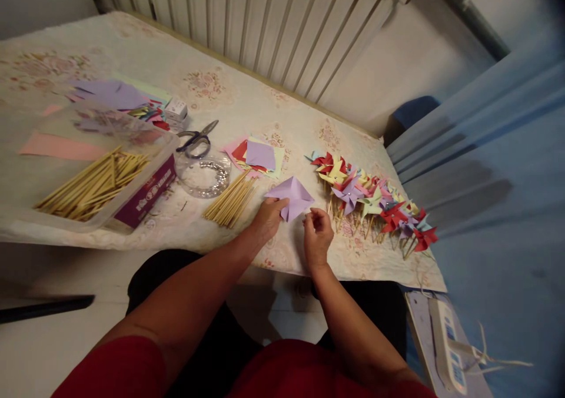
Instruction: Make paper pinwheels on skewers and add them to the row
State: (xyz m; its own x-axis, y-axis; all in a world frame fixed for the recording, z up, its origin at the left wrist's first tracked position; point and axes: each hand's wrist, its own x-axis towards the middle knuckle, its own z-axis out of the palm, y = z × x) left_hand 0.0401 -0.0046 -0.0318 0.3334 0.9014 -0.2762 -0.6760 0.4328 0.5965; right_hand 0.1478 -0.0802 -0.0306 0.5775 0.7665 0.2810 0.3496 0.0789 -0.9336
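Observation:
A square of purple paper (291,193) with diagonal creases or cuts is gripped at its near-left edge by my left hand (269,216), thumb on top. Just right of it, my right hand (318,233) has its fingers curled in a pinch beside the paper's lower right corner; anything between the fingertips is too small to make out. Left of my left hand lies a bundle of thin wooden sticks (230,201). Beyond the held sheet sits a stack of coloured paper squares (260,154). Finished paper pinwheels (373,201) on sticks lie in rows to the right.
A clear plastic bag of small shiny metal pieces (205,177) lies near blue-handled scissors (196,142). At left stands a clear plastic box (152,156) holding many sticks. Paper scraps (108,93) and small white boxes (176,109) lie behind. A power strip (448,345) is at lower right.

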